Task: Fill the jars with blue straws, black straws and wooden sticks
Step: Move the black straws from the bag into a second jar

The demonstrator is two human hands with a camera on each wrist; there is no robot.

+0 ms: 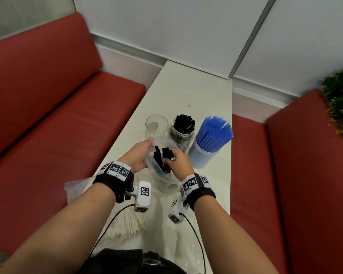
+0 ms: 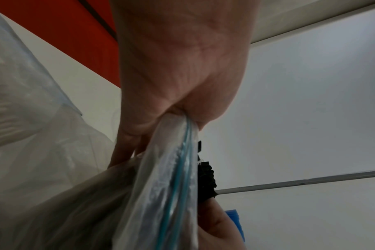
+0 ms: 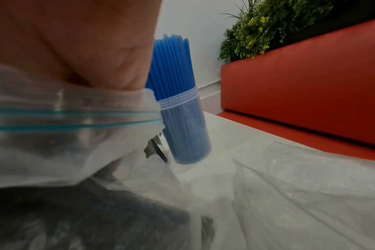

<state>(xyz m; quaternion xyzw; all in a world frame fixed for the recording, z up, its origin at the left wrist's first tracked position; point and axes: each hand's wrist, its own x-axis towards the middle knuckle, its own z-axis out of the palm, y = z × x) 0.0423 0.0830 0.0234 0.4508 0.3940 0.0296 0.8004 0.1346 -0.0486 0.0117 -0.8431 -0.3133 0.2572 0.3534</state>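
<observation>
Three clear jars stand in a row on the white table (image 1: 186,89): an empty one (image 1: 156,126) on the left, one part full of black straws (image 1: 183,127) in the middle, and one packed with blue straws (image 1: 212,139) (image 3: 182,118) on the right. In front of them my left hand (image 1: 139,155) (image 2: 178,71) grips the rim of a clear zip bag (image 1: 162,175) (image 2: 171,186) (image 3: 64,128), holding it up. My right hand (image 1: 178,163) reaches into the bag's mouth and pinches a bunch of black straws (image 1: 163,158) (image 2: 206,179).
A bundle of pale wooden sticks (image 1: 125,224) lies in a clear bag near the table's front left edge. More crumpled clear plastic (image 3: 300,186) lies at front right. Red benches (image 1: 57,115) flank the table, with a green plant (image 1: 341,99) at the right.
</observation>
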